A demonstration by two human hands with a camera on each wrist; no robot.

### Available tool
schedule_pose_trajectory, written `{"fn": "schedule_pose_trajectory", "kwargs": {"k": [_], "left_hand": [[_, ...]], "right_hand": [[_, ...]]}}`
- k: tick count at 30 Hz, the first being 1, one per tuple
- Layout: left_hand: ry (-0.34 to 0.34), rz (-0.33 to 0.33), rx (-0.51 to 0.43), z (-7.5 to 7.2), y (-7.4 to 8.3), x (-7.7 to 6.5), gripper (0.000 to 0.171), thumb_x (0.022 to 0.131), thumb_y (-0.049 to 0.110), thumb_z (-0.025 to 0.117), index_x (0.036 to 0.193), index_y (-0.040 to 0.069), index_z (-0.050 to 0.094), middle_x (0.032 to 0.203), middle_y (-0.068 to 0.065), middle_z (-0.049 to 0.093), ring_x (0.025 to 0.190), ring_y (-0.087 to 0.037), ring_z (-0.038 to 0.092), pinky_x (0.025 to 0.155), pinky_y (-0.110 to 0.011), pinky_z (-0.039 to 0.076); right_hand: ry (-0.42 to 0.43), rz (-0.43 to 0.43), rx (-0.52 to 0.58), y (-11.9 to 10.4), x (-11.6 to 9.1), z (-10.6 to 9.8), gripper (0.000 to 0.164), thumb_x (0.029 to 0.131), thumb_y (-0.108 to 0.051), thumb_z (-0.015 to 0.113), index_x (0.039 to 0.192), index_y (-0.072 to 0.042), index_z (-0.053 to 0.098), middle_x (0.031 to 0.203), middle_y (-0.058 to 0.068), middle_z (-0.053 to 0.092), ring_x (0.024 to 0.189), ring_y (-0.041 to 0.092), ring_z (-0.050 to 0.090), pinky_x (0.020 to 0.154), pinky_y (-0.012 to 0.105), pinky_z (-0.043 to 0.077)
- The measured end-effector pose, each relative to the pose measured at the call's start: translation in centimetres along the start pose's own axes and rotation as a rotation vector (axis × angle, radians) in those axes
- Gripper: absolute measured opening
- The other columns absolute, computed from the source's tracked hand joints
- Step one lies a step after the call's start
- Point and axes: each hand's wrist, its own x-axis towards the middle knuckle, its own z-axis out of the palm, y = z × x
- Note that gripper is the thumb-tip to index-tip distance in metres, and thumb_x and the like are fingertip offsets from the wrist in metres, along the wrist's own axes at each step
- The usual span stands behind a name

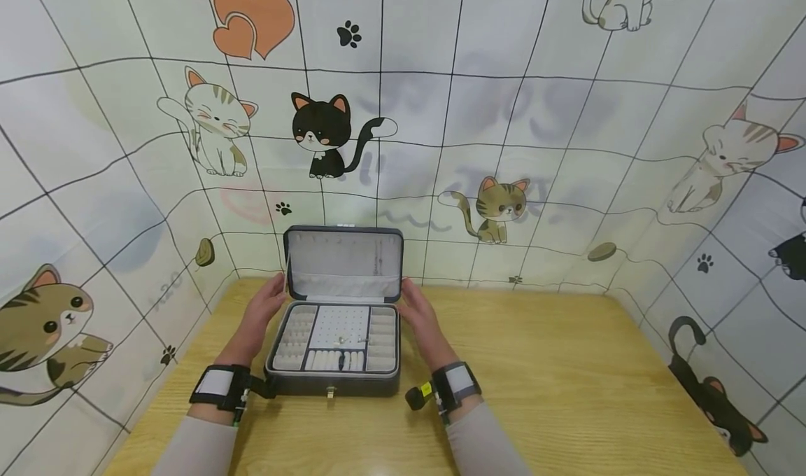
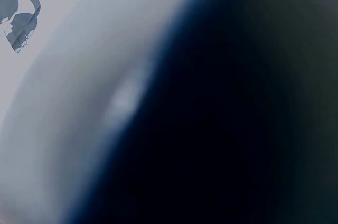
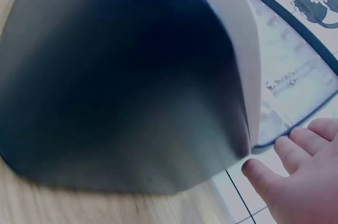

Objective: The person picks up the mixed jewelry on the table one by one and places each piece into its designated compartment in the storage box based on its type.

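A dark jewelry box [image 1: 362,386] stands on the table with its lid [image 1: 334,255] raised; a thin necklace [image 1: 378,255] hangs inside the lid. The tray has light side compartments, a dotted middle panel [image 1: 336,320] with small jewelry pieces, and a row of ring rolls [image 1: 324,360]. My left hand [image 1: 255,318] is at the box's left side, fingers extended beside the lid's edge. On the other side, my right hand [image 3: 306,182] has its fingertips at the lid's lower right edge, fingers fairly straight. Dark blur hides my left hand in the left wrist view.
The wooden table [image 1: 535,371] extends to the right of the box. A cat-print sheet [image 1: 415,112] covers the walls behind and at both sides. Bands with small cameras are strapped on both wrists, close to the box's sides.
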Motion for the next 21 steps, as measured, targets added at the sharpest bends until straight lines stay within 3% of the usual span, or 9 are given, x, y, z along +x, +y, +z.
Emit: {"fn": "schedule_pose_trajectory", "kwargs": {"k": [7,12,15,18,21], "left_hand": [[0.009,0.017,0.026,-0.06,-0.14,-0.03,0.069,0.113,0.034,0.035,0.166,-0.006,0.016,0.174,-0.03,0.019,0.162,-0.05,0.016,0.129,-0.068,0.014],[0.023,0.016,-0.058,-0.24,0.3,-0.22,0.067,0.116,0.036,0.027,0.164,-0.01,0.02,0.171,-0.033,0.024,0.16,-0.046,0.025,0.13,-0.056,0.02],[0.051,-0.016,-0.136,-0.35,0.64,-0.39,0.067,0.116,0.038,0.027,0.163,-0.011,0.023,0.169,-0.034,0.026,0.155,-0.022,0.043,0.129,-0.038,0.03],[0.069,-0.034,-0.181,-0.52,0.73,-0.47,0.067,0.117,0.038,0.028,0.162,-0.012,0.025,0.167,-0.035,0.027,0.135,0.005,0.055,0.122,-0.023,0.037],[0.068,-0.019,-0.193,-0.68,0.73,-0.45,0.067,0.117,0.037,0.029,0.16,-0.014,0.027,0.165,-0.037,0.029,0.121,0.016,0.058,0.114,-0.015,0.041]], "right_hand": [[-0.011,0.009,0.012,0.05,-0.09,-0.58,0.07,0.108,-0.031,0.048,0.17,-0.014,0.021,0.176,0.01,0.028,0.163,0.033,0.028,0.129,0.058,0.027],[-0.014,-0.024,0.024,0.23,0.05,-0.65,0.068,0.108,-0.031,0.047,0.169,-0.009,0.025,0.175,0.013,0.029,0.162,0.035,0.029,0.129,0.058,0.027],[-0.008,-0.046,0.022,0.43,0.15,-0.68,0.067,0.107,-0.033,0.047,0.167,-0.006,0.029,0.174,0.014,0.032,0.162,0.036,0.029,0.128,0.059,0.026],[0.008,-0.059,0.013,0.46,0.12,-0.69,0.066,0.108,-0.032,0.047,0.165,-0.003,0.032,0.172,0.018,0.034,0.161,0.039,0.031,0.128,0.061,0.027],[0.036,-0.057,0.021,0.45,0.04,-0.7,0.063,0.109,-0.03,0.048,0.163,-0.002,0.036,0.17,0.019,0.037,0.158,0.04,0.035,0.126,0.06,0.031]]}}
